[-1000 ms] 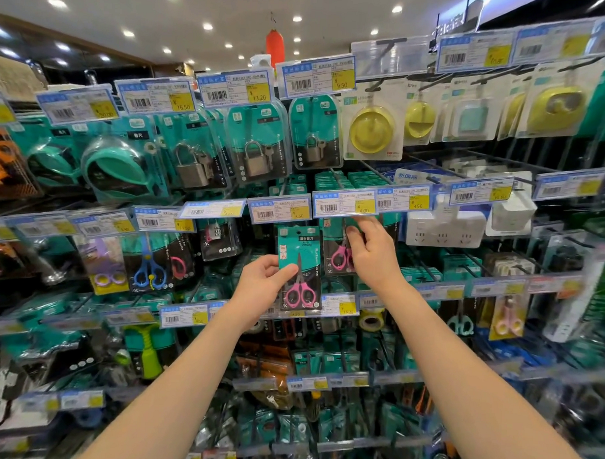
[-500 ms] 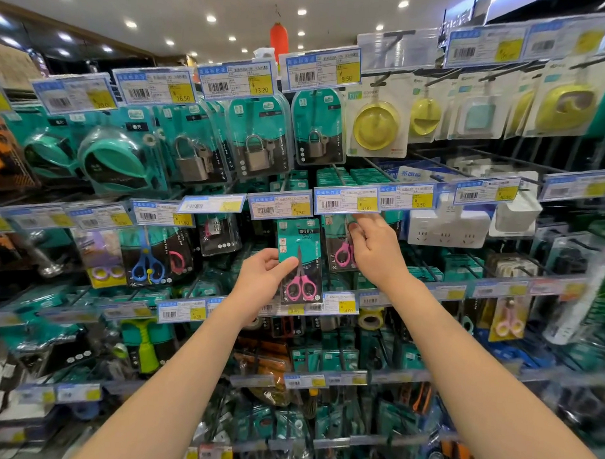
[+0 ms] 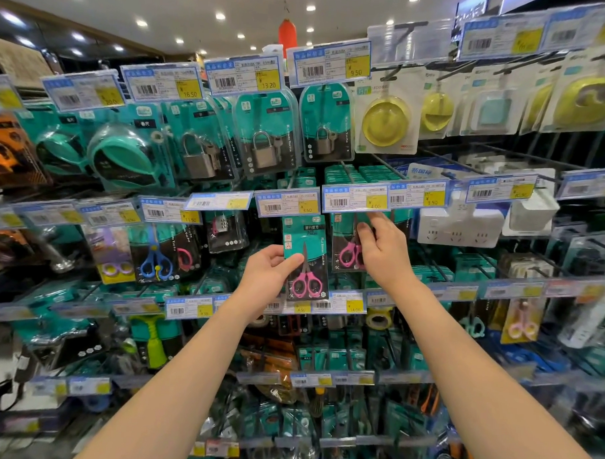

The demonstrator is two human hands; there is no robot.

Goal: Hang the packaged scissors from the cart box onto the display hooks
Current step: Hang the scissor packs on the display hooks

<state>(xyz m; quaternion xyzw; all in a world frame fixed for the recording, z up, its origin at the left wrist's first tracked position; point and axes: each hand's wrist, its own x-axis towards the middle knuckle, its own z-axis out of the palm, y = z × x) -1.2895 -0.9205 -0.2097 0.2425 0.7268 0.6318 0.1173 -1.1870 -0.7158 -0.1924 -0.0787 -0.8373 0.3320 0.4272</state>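
A teal card pack of pink-handled scissors is upright in front of the display, just below a price tag. My left hand grips its lower left edge, thumb across the front. Right beside it a second pink scissors pack hangs on its hook under another price tag. My right hand pinches the right side of that hanging pack, index finger raised to the tag. The hook itself is hidden behind the tags. The cart box is out of view.
Padlock packs hang on the row above, yellow round items to their right. Blue scissors hang at the left, white power strips at the right. More price-tag rails and packed hooks fill the rows below.
Both hands stay at the same packs. My right index finger has risen slightly toward the tag. The view has tilted and shifted a little.
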